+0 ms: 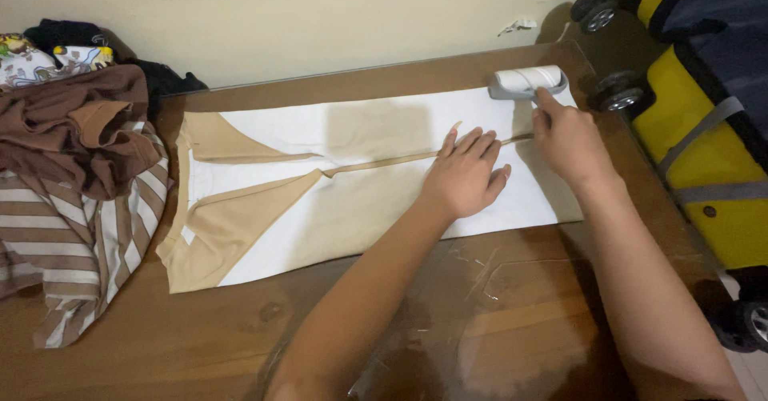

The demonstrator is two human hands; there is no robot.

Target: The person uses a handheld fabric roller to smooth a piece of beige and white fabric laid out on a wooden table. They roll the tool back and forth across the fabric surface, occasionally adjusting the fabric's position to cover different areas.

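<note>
White and tan, the folded garment (352,185) lies flat along the wooden counter (240,345), smooth cloth with a thin tan seam. The left hand (464,178) presses it, fingers spread flat. The right hand (570,141) has its fingers closed on the handle of a grey lint roller (526,82) at the garment's far corner.

A folded garment (320,185) lies on the desk (240,337). The lint roller (528,81) sits on its far right corner, a clothes pile (80,177) lies left, and a suitcase (712,129) stands right of the desk.
</note>
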